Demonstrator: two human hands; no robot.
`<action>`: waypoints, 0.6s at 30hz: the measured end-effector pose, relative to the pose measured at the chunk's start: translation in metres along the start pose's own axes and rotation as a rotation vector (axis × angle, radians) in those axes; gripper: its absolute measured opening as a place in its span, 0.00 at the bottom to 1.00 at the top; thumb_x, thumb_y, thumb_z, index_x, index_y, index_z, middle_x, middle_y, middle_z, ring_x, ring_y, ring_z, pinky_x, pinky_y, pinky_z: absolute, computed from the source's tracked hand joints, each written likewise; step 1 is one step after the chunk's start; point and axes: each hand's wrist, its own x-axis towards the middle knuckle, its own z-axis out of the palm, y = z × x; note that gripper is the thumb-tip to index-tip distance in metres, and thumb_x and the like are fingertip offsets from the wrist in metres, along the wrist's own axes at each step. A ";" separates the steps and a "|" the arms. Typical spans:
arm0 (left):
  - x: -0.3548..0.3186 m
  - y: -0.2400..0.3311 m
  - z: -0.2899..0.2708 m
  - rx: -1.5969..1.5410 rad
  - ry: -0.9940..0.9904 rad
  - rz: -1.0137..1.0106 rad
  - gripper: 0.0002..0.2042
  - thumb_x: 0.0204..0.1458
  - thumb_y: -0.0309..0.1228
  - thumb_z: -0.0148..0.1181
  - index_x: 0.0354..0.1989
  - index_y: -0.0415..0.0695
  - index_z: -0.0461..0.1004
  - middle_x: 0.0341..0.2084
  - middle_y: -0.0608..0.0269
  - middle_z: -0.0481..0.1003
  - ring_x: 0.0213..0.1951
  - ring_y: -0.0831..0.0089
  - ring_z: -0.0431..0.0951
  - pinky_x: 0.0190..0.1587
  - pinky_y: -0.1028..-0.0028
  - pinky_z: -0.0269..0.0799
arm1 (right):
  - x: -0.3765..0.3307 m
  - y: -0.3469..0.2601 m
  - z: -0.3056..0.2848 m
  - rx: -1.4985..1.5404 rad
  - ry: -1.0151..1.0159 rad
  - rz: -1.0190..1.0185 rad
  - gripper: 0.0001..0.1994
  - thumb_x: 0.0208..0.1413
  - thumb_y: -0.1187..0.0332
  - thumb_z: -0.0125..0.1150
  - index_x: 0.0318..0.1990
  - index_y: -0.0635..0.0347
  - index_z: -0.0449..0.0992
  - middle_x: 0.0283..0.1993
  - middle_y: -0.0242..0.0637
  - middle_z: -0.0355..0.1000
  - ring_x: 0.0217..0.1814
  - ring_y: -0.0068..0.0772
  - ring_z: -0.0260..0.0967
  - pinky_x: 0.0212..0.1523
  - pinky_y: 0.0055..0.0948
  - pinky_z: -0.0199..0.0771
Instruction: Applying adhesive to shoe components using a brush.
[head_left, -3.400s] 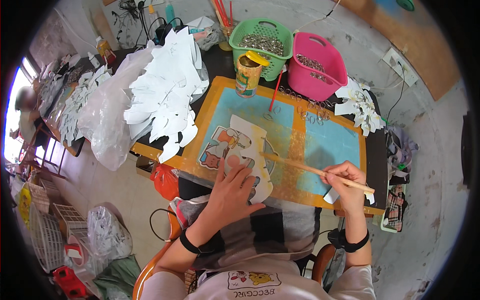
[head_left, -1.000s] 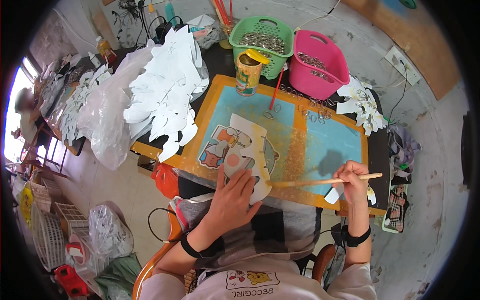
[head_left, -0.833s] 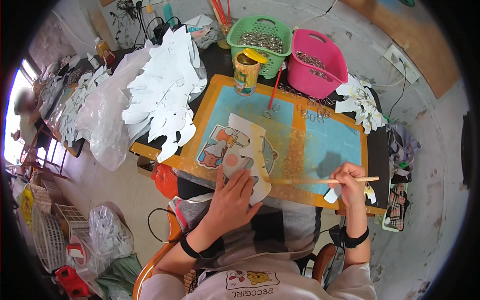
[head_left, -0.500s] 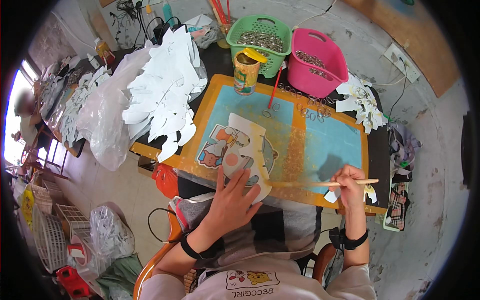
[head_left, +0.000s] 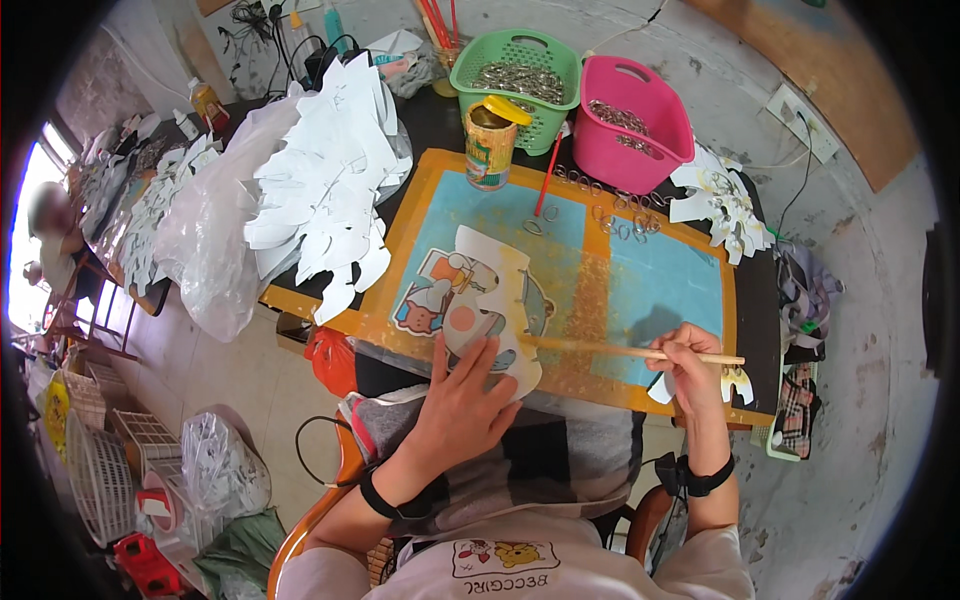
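Observation:
My left hand lies flat with fingers spread, pressing down a white paper cutout with a notched, yellow-smeared right edge. Beneath it, printed cartoon pieces show on the left, and a grey-green rounded piece peeks out on the right. My right hand is closed around a long wooden brush. The brush's far end is blurred and meets the cutout's right edge near my left fingertips. All this rests on a blue board with orange-yellow borders.
Behind the board stand an open can, a green basket and a pink basket holding metal rings. Loose rings and a red stick lie nearby. White cutouts pile up at left. Another person sits far left.
My right hand has moved slightly left and up with the brush, whose far end has slid up along the cutout's edge. My left hand stays in place.

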 end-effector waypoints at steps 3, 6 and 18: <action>0.000 0.000 -0.001 -0.007 0.002 -0.006 0.11 0.47 0.36 0.65 0.32 0.44 0.72 0.56 0.40 0.68 0.61 0.49 0.66 0.65 0.36 0.42 | 0.003 -0.005 -0.004 0.001 -0.189 0.059 0.08 0.45 0.82 0.54 0.18 0.64 0.66 0.24 0.47 0.72 0.25 0.35 0.74 0.28 0.30 0.79; 0.000 -0.001 0.000 -0.011 0.004 -0.006 0.11 0.46 0.36 0.66 0.33 0.44 0.72 0.56 0.41 0.68 0.61 0.50 0.66 0.65 0.37 0.42 | 0.004 -0.005 -0.005 0.074 -0.251 0.089 0.08 0.44 0.83 0.55 0.18 0.64 0.66 0.26 0.47 0.73 0.28 0.34 0.74 0.30 0.30 0.79; -0.001 -0.003 0.002 -0.008 0.015 -0.009 0.13 0.44 0.37 0.68 0.33 0.44 0.74 0.56 0.44 0.69 0.61 0.52 0.66 0.66 0.38 0.42 | -0.006 -0.006 -0.003 -0.012 -0.140 0.011 0.09 0.45 0.82 0.56 0.18 0.64 0.66 0.26 0.46 0.74 0.25 0.32 0.75 0.30 0.28 0.78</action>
